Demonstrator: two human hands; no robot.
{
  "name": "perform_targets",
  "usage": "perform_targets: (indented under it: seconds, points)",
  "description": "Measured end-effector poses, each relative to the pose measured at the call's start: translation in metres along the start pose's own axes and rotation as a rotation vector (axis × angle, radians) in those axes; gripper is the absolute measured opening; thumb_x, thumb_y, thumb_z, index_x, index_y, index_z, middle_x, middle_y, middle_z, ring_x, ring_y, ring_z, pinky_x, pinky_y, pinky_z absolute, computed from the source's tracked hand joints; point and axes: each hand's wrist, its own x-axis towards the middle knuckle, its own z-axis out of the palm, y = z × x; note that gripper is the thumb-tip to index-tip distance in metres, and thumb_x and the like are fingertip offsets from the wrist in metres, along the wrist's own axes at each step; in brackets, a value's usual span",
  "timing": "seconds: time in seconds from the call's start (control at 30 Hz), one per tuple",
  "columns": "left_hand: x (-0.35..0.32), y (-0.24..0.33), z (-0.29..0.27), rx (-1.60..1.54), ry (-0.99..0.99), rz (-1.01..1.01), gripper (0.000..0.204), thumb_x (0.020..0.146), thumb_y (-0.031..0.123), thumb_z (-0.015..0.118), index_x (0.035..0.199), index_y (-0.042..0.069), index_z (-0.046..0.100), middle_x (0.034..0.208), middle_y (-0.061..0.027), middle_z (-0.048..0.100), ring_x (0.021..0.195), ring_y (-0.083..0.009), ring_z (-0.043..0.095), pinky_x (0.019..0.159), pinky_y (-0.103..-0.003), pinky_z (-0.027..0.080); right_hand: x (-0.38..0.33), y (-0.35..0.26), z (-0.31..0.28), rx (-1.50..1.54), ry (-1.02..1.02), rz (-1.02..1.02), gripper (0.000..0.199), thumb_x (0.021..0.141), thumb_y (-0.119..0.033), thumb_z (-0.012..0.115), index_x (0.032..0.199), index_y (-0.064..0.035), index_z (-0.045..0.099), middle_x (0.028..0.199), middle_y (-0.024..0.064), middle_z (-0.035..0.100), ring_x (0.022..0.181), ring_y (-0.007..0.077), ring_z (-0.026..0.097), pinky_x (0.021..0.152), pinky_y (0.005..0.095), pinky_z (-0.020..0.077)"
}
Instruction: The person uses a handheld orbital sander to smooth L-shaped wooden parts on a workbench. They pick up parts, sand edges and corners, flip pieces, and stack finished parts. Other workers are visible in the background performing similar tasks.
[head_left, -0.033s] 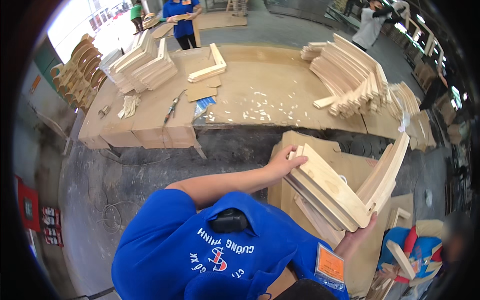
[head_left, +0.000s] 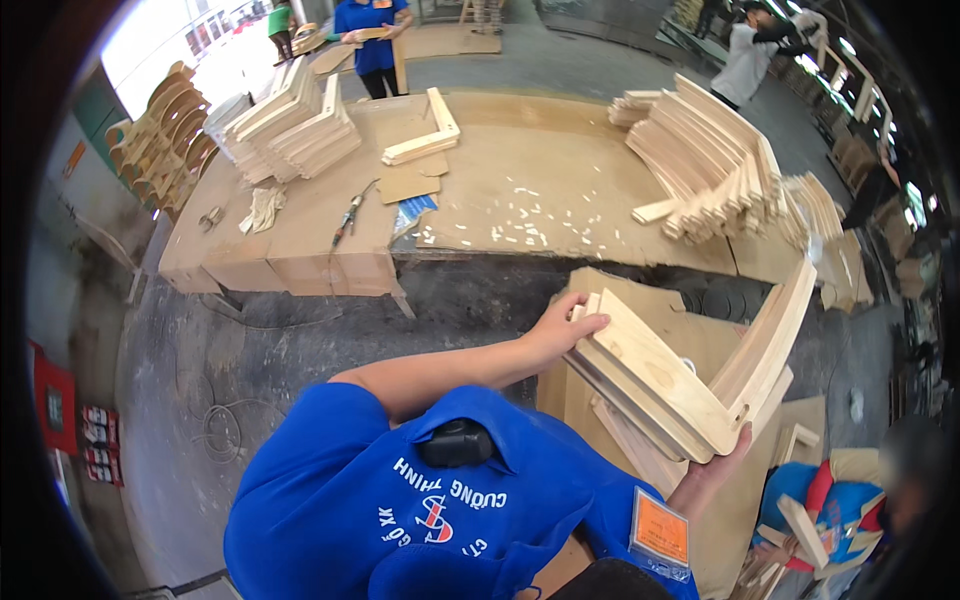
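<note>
I hold a bundle of L-shaped pale wooden frame pieces (head_left: 660, 385) in front of my chest, above stacked plywood sheets (head_left: 720, 340). My left hand (head_left: 565, 325) grips the upper left end of the bundle, fingers wrapped over the edge. My right hand (head_left: 715, 465) supports the bundle's corner from below, with only the fingers and palm edge showing. The bundle's long arm rises toward the right (head_left: 775, 335). My blue shirt fills the lower middle of the view.
A long plywood workbench (head_left: 560, 150) carries stacks of wooden pieces at left (head_left: 290, 125) and right (head_left: 715, 160), an L-shaped piece (head_left: 425, 135), a hand tool (head_left: 350, 215), a cloth and scattered small dowels. Two people stand beyond it. A cable lies on the floor (head_left: 225, 420).
</note>
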Motion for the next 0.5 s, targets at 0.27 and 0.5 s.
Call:
perform_targets:
  seconds: [0.27, 0.5]
  points:
    - [-0.027, 0.046, -0.186, -0.101, 0.327, 0.128, 0.040, 0.086, 0.019, 0.064, 0.118, 0.002, 0.048, 0.105, -0.0082, 0.058, 0.097, -0.0143, 0.054, 0.085, -0.029, 0.043, 0.014, 0.136, 0.159, -0.115, -0.363, 0.248, 0.058, 0.089, -0.044, 0.045, 0.126, 0.0008, 0.047, 0.115, 0.0193, 0.059, 0.103, 0.0298, 0.060, 0.089, 0.0419, 0.0498]
    - [-0.066, 0.080, -0.375, -0.072, 0.623, 0.291, 0.042, 0.083, 0.020, 0.067, 0.116, 0.002, 0.049, 0.101, -0.0089, 0.059, 0.092, -0.0148, 0.056, 0.079, -0.028, 0.046, -0.013, 0.293, 0.328, -0.119, -0.617, 0.488, 0.053, 0.092, -0.040, 0.047, 0.128, -0.0020, 0.046, 0.118, 0.0155, 0.057, 0.106, 0.0296, 0.058, 0.091, 0.0416, 0.0484]
